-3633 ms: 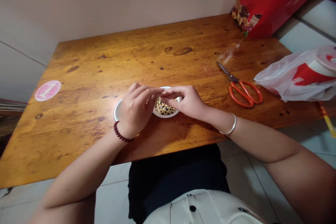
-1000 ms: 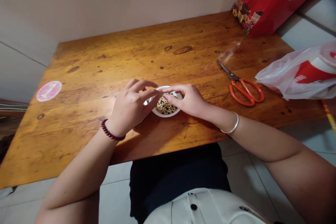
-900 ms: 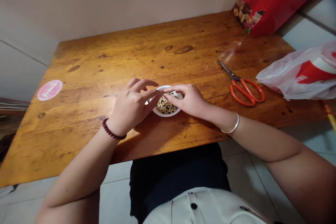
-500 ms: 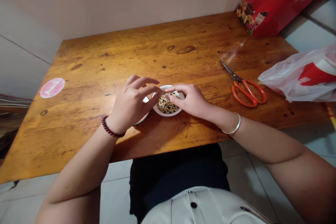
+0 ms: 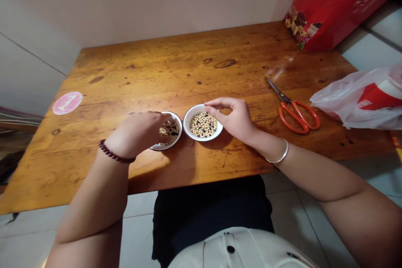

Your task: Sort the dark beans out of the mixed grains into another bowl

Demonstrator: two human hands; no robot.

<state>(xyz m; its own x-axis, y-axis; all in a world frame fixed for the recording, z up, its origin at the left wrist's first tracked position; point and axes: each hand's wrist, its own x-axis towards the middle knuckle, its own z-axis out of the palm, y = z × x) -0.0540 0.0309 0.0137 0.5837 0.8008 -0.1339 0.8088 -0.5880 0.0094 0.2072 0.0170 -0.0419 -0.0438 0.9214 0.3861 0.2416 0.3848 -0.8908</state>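
Two small white bowls with dark rims stand side by side near the table's front edge. My left hand (image 5: 138, 130) reaches palm down over the left bowl (image 5: 177, 135), its fingers dipping among pale and black beans (image 5: 172, 130). The back of the hand mostly hides these fingers, so their grip is unclear. At the right bowl (image 5: 187, 127), my right hand (image 5: 234, 117) has thumb and index finger closed on the far right rim. Inside that bowl lies a layer of pale beans (image 5: 203, 123) with scattered dark ones.
Orange-handled scissors (image 5: 293, 111) lie on the wooden table (image 5: 163, 79) to the right. Beyond them are a clear plastic bag (image 5: 342, 96) with a red and white cup and a red printed bag (image 5: 336, 8). A round "1" sticker (image 5: 67, 103) is at left.
My left hand has moved left from above the right bowl into the left bowl. My right hand has drawn back slightly to the right bowl's rim, uncovering its beans.
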